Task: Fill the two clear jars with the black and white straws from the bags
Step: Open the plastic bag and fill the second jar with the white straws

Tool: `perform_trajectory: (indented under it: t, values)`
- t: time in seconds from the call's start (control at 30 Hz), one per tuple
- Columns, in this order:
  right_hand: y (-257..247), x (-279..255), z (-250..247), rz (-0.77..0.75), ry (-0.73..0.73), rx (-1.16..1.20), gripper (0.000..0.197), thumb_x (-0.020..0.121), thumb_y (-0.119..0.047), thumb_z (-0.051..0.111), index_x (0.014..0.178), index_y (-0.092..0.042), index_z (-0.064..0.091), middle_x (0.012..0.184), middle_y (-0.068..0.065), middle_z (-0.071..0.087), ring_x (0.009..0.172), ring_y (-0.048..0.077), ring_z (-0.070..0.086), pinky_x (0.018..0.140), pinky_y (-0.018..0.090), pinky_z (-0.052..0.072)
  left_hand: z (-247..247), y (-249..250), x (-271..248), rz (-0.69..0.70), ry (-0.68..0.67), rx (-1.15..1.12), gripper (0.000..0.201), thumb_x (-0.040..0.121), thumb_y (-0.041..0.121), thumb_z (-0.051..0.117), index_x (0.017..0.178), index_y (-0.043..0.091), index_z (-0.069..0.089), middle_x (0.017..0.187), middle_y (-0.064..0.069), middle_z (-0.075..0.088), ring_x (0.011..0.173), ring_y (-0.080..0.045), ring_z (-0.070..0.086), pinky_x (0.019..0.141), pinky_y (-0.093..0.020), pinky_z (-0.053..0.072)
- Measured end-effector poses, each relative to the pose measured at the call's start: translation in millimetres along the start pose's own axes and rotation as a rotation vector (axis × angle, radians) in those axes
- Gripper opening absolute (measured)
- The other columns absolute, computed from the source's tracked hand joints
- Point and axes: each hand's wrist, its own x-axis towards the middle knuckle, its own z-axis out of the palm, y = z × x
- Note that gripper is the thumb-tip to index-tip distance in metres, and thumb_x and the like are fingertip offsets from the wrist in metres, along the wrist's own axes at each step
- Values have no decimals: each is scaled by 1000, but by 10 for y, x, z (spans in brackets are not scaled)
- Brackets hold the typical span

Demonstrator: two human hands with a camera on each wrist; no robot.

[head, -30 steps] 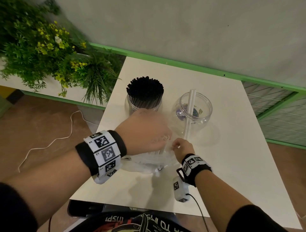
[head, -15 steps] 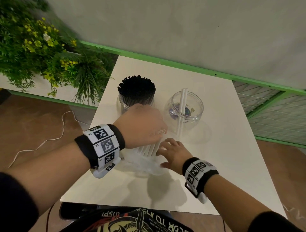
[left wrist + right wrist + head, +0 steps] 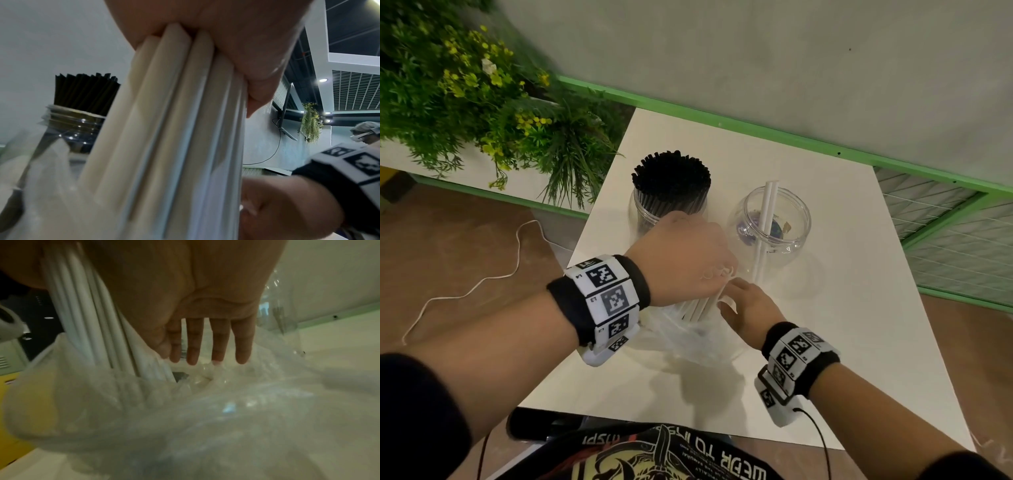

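Note:
My left hand (image 3: 688, 257) grips a bundle of white straws (image 3: 700, 305) from above, held upright with its lower end inside a crumpled clear plastic bag (image 3: 688, 339) on the white table (image 3: 859, 308). The left wrist view shows the white straws (image 3: 174, 129) packed in my fist. My right hand (image 3: 746, 305) lies just right of the bundle. Its straight fingers (image 3: 205, 340) touch the bag (image 3: 205, 410). Behind stand two clear jars. The left jar (image 3: 643, 212) is packed with black straws (image 3: 671, 178). The right jar (image 3: 791, 236) holds two white straws (image 3: 767, 212).
Green plants (image 3: 482, 102) fill a planter left of the table. A green rail (image 3: 756, 130) runs along the wall behind. A white cord (image 3: 482, 281) lies on the floor at left, and wire mesh (image 3: 945, 233) stands at right. Another person (image 3: 366, 133) is far off.
My right hand left its pinch at the top of the bag, dropped lower and now lies with straight fingers against the bag. My left hand keeps its grip on the bundle.

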Motion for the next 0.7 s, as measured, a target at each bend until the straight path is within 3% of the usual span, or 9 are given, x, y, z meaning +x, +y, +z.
perform_trajectory:
  t: [0.03,0.13,0.23,0.33,0.4,0.47,0.53,0.6,0.7]
  values:
    - [-16,16,19,46,-26,-20,48,85,-45,58,126,-21,54,129,2,50,114,31,50,97,44,44,5,2,2,2,0,2,29,83,50,41,96,42,65,98,15,57,95,-13,54,96,-40,37]
    - [-67,36,141,186,-260,-226,100,72,-53,73,149,-26,14,152,-3,14,139,24,18,112,45,31,16,17,9,7,-10,6,28,84,50,42,97,42,66,100,15,58,98,-12,54,98,-39,35]
    - [-8,95,326,188,-268,-234,106,70,-53,71,150,-26,7,155,-8,2,144,22,8,114,48,26,18,45,18,22,1,-1,27,84,50,43,96,42,66,99,15,59,98,-13,55,98,-40,35]
    - [92,133,293,174,-303,-100,109,64,-57,73,150,-29,12,156,-10,9,145,19,13,115,47,25,12,39,24,20,-1,-8,26,84,50,44,95,42,67,98,15,59,97,-12,56,98,-40,37]
    - [93,97,114,177,-314,30,100,66,-52,79,148,-28,26,155,-7,24,141,15,23,117,37,23,1,20,17,4,-9,-16,26,83,50,44,96,42,66,99,15,58,97,-12,55,98,-40,36]
    - [32,26,-138,215,-248,137,77,70,-44,82,137,-25,48,140,-11,46,127,10,44,108,25,32,-15,5,2,-14,-10,-30,29,83,51,43,98,43,66,99,16,57,97,-11,54,99,-39,35]
    - [-100,-22,-382,218,-163,240,66,70,-42,82,127,-23,55,120,-16,57,109,7,58,94,21,45,-26,4,-5,-23,-17,-42,32,83,53,42,102,44,65,100,16,57,97,-10,53,99,-38,33]
    - [-280,-6,-510,132,-95,347,73,68,-41,84,131,-26,50,120,-12,59,105,9,61,88,24,51,-67,17,0,-30,-35,-45,38,80,57,43,112,44,60,104,17,56,101,-10,52,99,-36,31]
    - [-451,45,-552,-14,-65,488,96,63,-41,86,143,-30,32,136,-9,51,122,10,52,99,33,47,-172,-14,-77,-112,-44,12,75,68,76,47,135,45,34,124,13,49,117,-13,44,103,-38,31]
